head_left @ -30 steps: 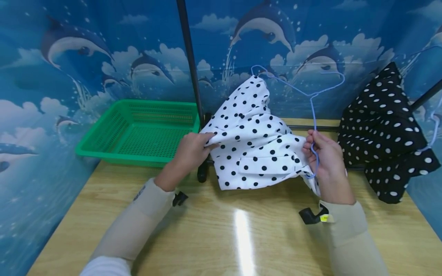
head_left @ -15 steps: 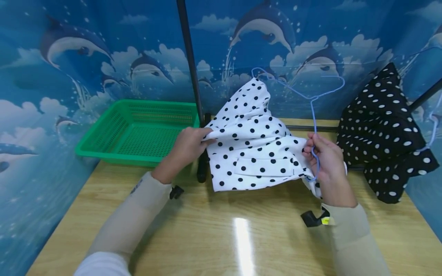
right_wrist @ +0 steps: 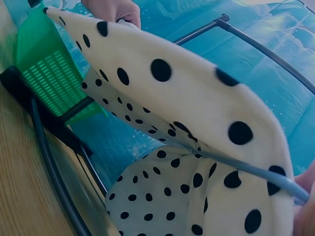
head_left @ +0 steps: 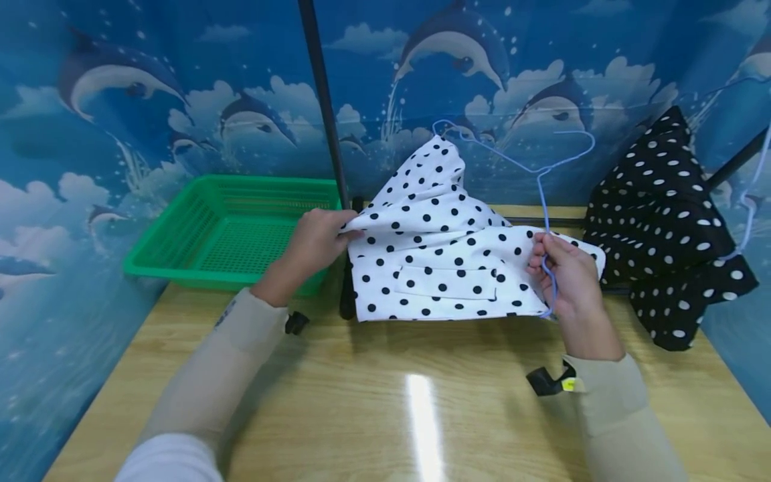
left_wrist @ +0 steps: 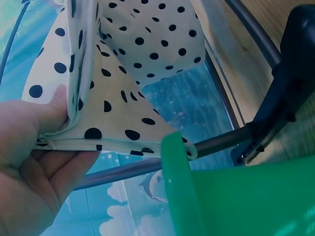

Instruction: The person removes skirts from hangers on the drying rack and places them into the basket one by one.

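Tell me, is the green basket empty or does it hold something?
Empty: the green basket shows only bare mesh floor in the head view.

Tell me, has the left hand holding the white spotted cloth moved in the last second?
Yes. The left hand has drawn the white spotted cloth leftward and slightly up, away from the black pole and over the green basket rim.

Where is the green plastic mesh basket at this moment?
In the head view, the green plastic mesh basket sits at the table's back left, beside the black pole and just behind the left hand.
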Demonstrator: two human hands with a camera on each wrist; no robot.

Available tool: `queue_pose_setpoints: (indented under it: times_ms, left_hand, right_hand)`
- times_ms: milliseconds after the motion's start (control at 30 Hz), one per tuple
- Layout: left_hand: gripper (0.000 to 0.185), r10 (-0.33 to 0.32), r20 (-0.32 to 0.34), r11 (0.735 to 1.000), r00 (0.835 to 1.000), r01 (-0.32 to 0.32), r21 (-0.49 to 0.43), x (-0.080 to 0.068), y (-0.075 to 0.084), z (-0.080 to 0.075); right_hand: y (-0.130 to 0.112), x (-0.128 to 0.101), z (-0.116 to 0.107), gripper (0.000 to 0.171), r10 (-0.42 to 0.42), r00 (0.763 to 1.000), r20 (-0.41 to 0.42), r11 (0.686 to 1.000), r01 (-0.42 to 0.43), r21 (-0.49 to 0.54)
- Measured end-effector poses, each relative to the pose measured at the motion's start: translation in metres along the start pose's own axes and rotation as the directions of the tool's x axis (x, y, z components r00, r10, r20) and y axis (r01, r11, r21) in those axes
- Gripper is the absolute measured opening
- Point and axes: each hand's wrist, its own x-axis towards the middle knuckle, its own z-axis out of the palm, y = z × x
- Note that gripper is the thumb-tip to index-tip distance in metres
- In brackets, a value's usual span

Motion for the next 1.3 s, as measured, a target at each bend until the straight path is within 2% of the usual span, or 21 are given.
queue_pose_setpoints:
  times_ms: [333, 533, 633, 733, 933, 1300]
  left_hand:
    - [0.02, -0.033, 0.001, 0.999, 0.999, 0.033, -0.02, 0.003, -0.007, 0.0]
    - [0.019, -0.063, 0.02, 0.998, 0.998, 0.063, -0.02, 0.004, -0.009, -0.001]
    - [0.02, -0.068, 0.026, 0.998, 0.997, 0.069, -0.013, 0.003, -0.008, 0.0]
    - [0.019, -0.052, 0.026, 0.999, 0.998, 0.052, -0.016, 0.0, -0.007, 0.001]
    - [0.017, 0.026, -0.014, 0.999, 1.0, -0.026, -0.025, -0.007, -0.005, 0.0]
    - [0.013, 0.031, -0.005, 0.999, 1.0, -0.03, 0.033, -0.02, 0.005, 0.003]
  right_hand:
    - [-0.002, 0.0, -0.002, 0.017, 0.007, 1.0, 0.01, 1.0, -0.007, -0.002]
    - [0.0, 0.001, -0.001, 0.019, -0.007, 1.0, -0.011, 0.998, 0.006, -0.061]
    - [0.0, 0.001, -0.002, 0.019, -0.009, 1.0, -0.008, 0.998, 0.008, -0.055]
    - [-0.001, 0.002, -0.003, 0.019, -0.003, 1.0, -0.013, 0.999, 0.002, -0.036]
    - [-0.004, 0.005, -0.003, 0.019, 0.029, 0.998, -0.049, 1.0, -0.028, 0.013]
    - [-0.003, 0.013, 0.001, 0.017, 0.03, 0.996, -0.087, 1.0, -0.03, 0.006]
